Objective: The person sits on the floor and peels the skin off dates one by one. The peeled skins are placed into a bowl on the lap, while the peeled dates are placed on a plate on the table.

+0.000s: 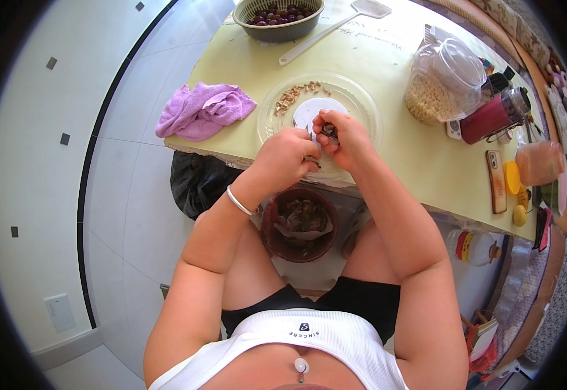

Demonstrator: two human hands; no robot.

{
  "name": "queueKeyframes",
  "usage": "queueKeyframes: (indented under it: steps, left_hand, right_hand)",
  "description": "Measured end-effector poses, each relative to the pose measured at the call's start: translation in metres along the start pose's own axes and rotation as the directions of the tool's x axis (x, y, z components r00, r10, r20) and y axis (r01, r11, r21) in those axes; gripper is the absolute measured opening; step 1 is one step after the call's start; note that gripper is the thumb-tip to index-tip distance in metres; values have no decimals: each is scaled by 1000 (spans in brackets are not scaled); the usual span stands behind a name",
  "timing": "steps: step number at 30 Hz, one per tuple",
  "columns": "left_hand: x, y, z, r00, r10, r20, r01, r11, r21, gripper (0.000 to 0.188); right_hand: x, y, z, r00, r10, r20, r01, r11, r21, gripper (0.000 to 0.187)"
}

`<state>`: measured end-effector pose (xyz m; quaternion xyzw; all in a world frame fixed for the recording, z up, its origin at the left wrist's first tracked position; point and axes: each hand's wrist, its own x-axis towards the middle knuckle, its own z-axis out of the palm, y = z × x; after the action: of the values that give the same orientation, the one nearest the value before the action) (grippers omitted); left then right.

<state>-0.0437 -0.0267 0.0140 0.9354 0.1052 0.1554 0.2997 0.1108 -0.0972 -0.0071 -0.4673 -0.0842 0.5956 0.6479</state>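
Both hands are close together over the near edge of a clear round plate (369, 109). My left hand (285, 156), with a silver bangle on its wrist, is closed on something; a thin pale tip and a dark curved bit show at its fingers, too small to name. My right hand (343, 138) pinches a small dark, shiny piece (329, 132) between thumb and fingers. A white disc (316, 109) sits in the plate's middle. Small light-brown pieces (289, 99) lie along its far left side. Below, between my knees, stands a dark red bin (269, 229) holding scraps.
A bunched purple cloth (205, 110) lies at the table's left edge. Farther back are a colander (277, 31) of dark red round fruit and a white long-handled turner (326, 36). On the right stand a clear tub (426, 97), a maroon bottle (491, 117) and a phone (496, 182).
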Motion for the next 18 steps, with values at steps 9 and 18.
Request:
queueKeyframes:
  steps: [9,18]
  left_hand:
    - [5,0,12,999,52,-9,-50,990,135,15]
    - [1,-4,-8,979,-197,-49,161,901,-402,13]
  right_hand:
    - [1,2,1,999,-46,-27,47,998,29,16]
    - [-5,0,2,998,-63,17,64,997,-40,12]
